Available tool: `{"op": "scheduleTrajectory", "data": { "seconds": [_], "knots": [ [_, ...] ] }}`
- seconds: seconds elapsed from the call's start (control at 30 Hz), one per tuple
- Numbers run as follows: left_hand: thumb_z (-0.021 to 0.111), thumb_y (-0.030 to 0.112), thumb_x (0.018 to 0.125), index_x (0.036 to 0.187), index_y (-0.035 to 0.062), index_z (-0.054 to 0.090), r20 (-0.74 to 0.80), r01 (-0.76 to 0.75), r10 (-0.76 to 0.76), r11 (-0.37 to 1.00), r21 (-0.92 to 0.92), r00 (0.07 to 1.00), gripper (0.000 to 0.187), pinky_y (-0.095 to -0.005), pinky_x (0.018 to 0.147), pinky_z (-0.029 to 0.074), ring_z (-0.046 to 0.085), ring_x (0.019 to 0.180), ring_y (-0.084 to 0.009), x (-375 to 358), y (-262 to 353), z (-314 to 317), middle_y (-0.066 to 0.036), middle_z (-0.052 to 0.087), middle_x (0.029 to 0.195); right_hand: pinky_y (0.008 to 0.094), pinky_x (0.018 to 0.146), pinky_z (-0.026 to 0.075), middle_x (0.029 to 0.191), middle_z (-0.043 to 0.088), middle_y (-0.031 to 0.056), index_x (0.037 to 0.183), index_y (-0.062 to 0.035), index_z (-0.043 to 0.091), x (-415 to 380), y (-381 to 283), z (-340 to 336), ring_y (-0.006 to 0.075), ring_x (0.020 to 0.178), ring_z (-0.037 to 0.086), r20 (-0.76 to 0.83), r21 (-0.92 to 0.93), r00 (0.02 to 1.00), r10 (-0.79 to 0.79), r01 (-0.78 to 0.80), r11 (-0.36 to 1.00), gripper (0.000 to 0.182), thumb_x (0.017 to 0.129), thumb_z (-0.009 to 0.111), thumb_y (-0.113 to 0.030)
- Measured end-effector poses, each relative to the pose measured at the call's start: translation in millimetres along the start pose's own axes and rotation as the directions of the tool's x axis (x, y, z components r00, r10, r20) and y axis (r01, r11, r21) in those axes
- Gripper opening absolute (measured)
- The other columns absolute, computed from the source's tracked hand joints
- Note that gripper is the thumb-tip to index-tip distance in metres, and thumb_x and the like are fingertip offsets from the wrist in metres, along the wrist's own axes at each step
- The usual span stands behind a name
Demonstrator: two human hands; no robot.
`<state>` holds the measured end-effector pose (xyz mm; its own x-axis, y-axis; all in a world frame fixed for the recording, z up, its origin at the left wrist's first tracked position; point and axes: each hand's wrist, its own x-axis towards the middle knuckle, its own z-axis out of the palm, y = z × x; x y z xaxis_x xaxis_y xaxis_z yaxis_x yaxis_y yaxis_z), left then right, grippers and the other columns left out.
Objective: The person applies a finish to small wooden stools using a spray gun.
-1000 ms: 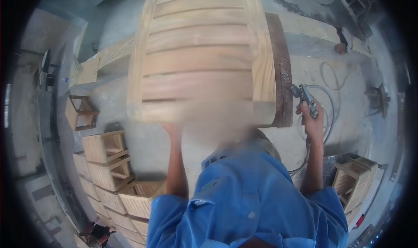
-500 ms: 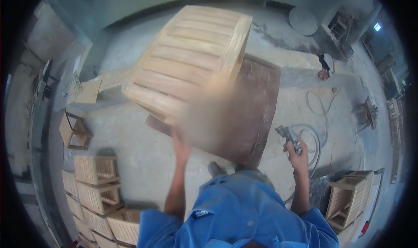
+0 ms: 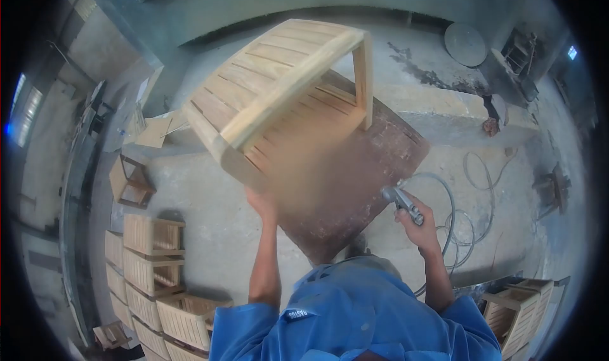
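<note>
A slatted wooden stool (image 3: 254, 75) lies tilted on a brown board (image 3: 380, 170), its open side facing right. My left hand (image 3: 261, 203) is at the stool's near lower corner, its fingers closed on the edge and partly hidden. My right hand (image 3: 420, 226) is wrapped round a metal spray gun (image 3: 403, 204), whose nozzle points left towards the stool. A grey hose (image 3: 451, 199) loops beside the gun. A hazy, blurred patch covers the stool's lower right part and some of the board.
Several slatted wooden stools (image 3: 143, 237) are stacked at lower left, and more stools (image 3: 520, 307) stand at lower right. A single small stool (image 3: 131, 182) is on the floor at left. A low ledge (image 3: 438, 107) crosses behind the board. Hose coils lie on the right.
The stool and board have turned, so the stool's open side now shows. My right hand has brought the spray gun left, nearer the board. My left hand stays at the stool's lower edge.
</note>
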<state>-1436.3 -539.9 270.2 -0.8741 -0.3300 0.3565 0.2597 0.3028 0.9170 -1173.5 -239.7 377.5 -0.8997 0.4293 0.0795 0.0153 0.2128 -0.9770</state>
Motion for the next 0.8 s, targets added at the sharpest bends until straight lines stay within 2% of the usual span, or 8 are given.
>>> {"op": "scheduleTrajectory", "data": {
  "seconds": [0.1, 0.13, 0.23, 0.43, 0.6, 0.7, 0.73, 0.8],
  "knots": [
    [0.078, 0.016, 0.075, 0.113, -0.0027, 0.062, 0.008, -0.019, 0.020, 0.997, -0.072, 1.000, 0.045, -0.0332, 0.086, 0.049, 0.064, 0.096, -0.0191, 6, 45, -11, -0.011, 0.068, 0.106, 0.0252, 0.069, 0.048, 0.086, 0.066, 0.0041, 0.130, 0.0036, 0.057, 17, -8, -18, 0.0101, 0.077, 0.060, 0.060, 0.013, 0.991, -0.121, 0.120, 0.993, 0.043, 0.093, 0.064, -0.016],
    [0.077, 0.017, 0.076, 0.112, -0.0028, 0.062, 0.021, 0.014, -0.014, 1.000, -0.016, 1.000, 0.044, -0.0333, 0.086, 0.049, 0.064, 0.096, -0.0191, 11, 47, -13, -0.011, 0.068, 0.106, 0.0247, 0.067, 0.048, 0.084, 0.065, 0.0041, 0.131, 0.0038, 0.057, 22, -12, -24, 0.0105, 0.076, 0.061, 0.081, 0.010, 0.984, -0.160, 0.160, 0.987, 0.042, 0.093, 0.061, -0.014],
    [0.076, 0.020, 0.077, 0.112, -0.0029, 0.063, 0.060, 0.106, -0.112, 0.990, 0.097, 0.992, 0.044, -0.0334, 0.084, 0.050, 0.064, 0.094, -0.0190, 33, 58, -18, -0.010, 0.068, 0.104, 0.0250, 0.071, 0.049, 0.091, 0.068, 0.0049, 0.129, 0.0018, 0.059, 35, -34, -30, 0.0085, 0.078, 0.060, 0.089, 0.167, 0.991, -0.103, 0.087, 0.982, 0.043, 0.090, 0.068, -0.012],
    [0.074, 0.019, 0.078, 0.111, 0.0004, 0.065, 0.105, 0.258, -0.268, 0.961, 0.099, 0.958, 0.039, -0.0322, 0.076, 0.051, 0.065, 0.088, -0.0178, 68, 102, -14, -0.008, 0.069, 0.099, 0.0244, 0.072, 0.050, 0.091, 0.068, 0.0047, 0.130, 0.0016, 0.059, 72, -56, -11, 0.0084, 0.080, 0.061, 0.128, 0.328, 0.963, -0.235, 0.183, 0.927, 0.043, 0.089, 0.067, -0.007],
    [0.072, 0.026, 0.076, 0.108, -0.0019, 0.066, 0.136, 0.183, -0.184, 0.983, 0.024, 0.973, 0.043, -0.0327, 0.074, 0.049, 0.062, 0.084, -0.0170, 77, 90, -3, -0.007, 0.067, 0.095, 0.0265, 0.074, 0.052, 0.093, 0.070, 0.0093, 0.132, 0.0008, 0.058, 102, -98, -8, 0.0133, 0.081, 0.066, 0.181, 0.432, 0.896, -0.405, 0.297, 0.852, 0.047, 0.089, 0.071, -0.012],
    [0.072, 0.026, 0.076, 0.107, -0.0011, 0.066, 0.141, 0.161, -0.154, 0.986, -0.042, 0.978, 0.041, -0.0331, 0.074, 0.049, 0.062, 0.082, -0.0170, 76, 65, -3, -0.007, 0.067, 0.094, 0.0268, 0.074, 0.052, 0.093, 0.070, 0.0090, 0.132, 0.0011, 0.057, 101, -120, -1, 0.0127, 0.082, 0.065, 0.181, 0.357, 0.844, -0.504, 0.421, 0.834, 0.048, 0.089, 0.071, -0.014],
    [0.071, 0.026, 0.076, 0.107, -0.0009, 0.066, 0.134, 0.163, -0.155, 0.985, -0.053, 0.979, 0.041, -0.0333, 0.073, 0.049, 0.062, 0.082, -0.0170, 74, 64, -5, -0.007, 0.067, 0.093, 0.0270, 0.074, 0.051, 0.093, 0.070, 0.0094, 0.132, 0.0022, 0.057, 101, -119, 5, 0.0121, 0.082, 0.064, 0.235, 0.430, 0.847, -0.476, 0.349, 0.833, 0.049, 0.089, 0.072, -0.018],
    [0.071, 0.026, 0.076, 0.106, -0.0008, 0.066, 0.121, 0.164, -0.161, 0.986, -0.010, 0.979, 0.041, -0.0336, 0.073, 0.049, 0.062, 0.082, -0.0171, 66, 61, -16, -0.007, 0.067, 0.093, 0.0268, 0.074, 0.051, 0.093, 0.069, 0.0092, 0.132, 0.0026, 0.057, 99, -120, 15, 0.0119, 0.081, 0.064, 0.208, 0.421, 0.822, -0.530, 0.414, 0.807, 0.050, 0.089, 0.073, -0.019]
  ]
}}
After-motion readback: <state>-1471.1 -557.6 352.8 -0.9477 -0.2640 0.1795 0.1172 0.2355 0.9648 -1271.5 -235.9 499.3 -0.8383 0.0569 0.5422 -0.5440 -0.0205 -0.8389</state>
